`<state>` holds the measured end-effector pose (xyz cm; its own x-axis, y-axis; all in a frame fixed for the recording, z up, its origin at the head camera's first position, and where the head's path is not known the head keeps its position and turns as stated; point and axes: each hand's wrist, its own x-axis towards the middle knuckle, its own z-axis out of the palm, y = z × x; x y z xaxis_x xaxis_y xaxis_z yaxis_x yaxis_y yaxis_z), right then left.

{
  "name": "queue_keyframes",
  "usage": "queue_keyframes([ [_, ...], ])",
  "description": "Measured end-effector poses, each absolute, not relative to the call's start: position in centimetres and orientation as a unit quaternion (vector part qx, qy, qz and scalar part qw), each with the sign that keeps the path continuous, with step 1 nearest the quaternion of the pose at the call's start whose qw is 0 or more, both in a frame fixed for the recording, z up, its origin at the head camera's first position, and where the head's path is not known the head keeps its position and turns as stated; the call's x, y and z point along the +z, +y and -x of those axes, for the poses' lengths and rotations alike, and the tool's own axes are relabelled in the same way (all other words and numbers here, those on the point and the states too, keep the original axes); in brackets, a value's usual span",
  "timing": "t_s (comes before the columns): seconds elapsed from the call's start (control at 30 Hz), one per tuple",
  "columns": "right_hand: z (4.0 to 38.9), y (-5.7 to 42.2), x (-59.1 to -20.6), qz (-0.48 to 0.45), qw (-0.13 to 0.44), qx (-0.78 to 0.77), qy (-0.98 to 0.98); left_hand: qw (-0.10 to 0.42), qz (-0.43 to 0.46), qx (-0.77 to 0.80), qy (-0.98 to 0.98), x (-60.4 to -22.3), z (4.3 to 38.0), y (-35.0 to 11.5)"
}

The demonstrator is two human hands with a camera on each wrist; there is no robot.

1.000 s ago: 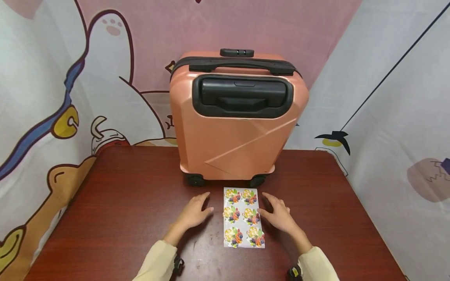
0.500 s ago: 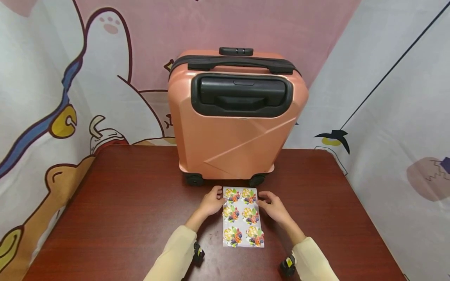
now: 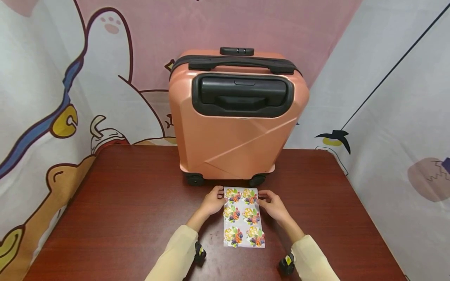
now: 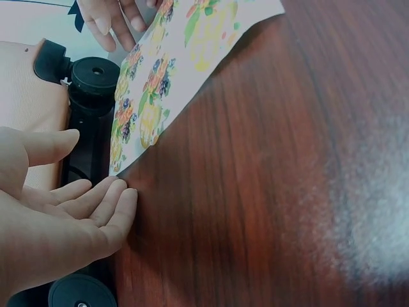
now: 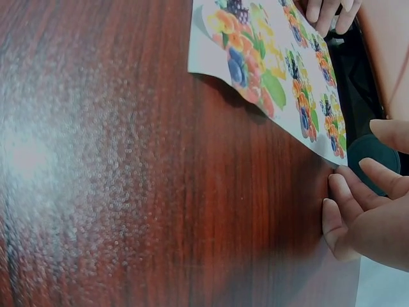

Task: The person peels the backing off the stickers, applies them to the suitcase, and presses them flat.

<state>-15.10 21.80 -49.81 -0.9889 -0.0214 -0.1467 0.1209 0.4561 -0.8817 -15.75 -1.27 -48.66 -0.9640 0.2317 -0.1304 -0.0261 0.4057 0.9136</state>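
A white sheet of round fruit stickers lies on the table in front of an upright suitcase. At the sheet's far left corner is my left hand; in the left wrist view its fingertips are right at the sheet's corner, with the thumb raised apart from them. My right hand mirrors this at the far right corner. The right wrist view shows its fingertips at the sheet's edge, thumb and index finger held away from the paper. The near edge of the sheet curls up a little.
The pink-orange suitcase with black handles stands on wheels just beyond the sheet. Under everything is a dark red-brown wooden table. A cartoon-printed cloth hangs behind and along both sides. Black devices sit on both wrists.
My left hand has moved right and forward to the sheet's far left corner. The right hand has shifted slightly toward the far right corner. Sheet and suitcase look unmoved.
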Motion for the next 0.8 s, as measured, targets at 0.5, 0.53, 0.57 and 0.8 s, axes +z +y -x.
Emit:
queue_keyframes([
  [0.5, 14.9, 21.7, -49.4, -0.035, 0.067, -0.561, 0.824, 0.107, -0.068, 0.561, 0.818, -48.4, 15.5, -1.5],
  [0.53, 14.9, 21.7, -49.3, -0.040, 0.066, -0.567, 0.820, 0.102, -0.066, 0.564, 0.817, -48.4, 15.5, -1.5],
  [0.57, 14.8, 21.7, -49.3, -0.044, 0.064, -0.570, 0.818, 0.095, -0.063, 0.566, 0.816, -48.4, 15.5, -1.5],
  [0.8, 14.5, 21.6, -48.8, -0.059, 0.045, -0.581, 0.810, 0.044, -0.044, 0.581, 0.811, -48.3, 15.7, -1.6],
])
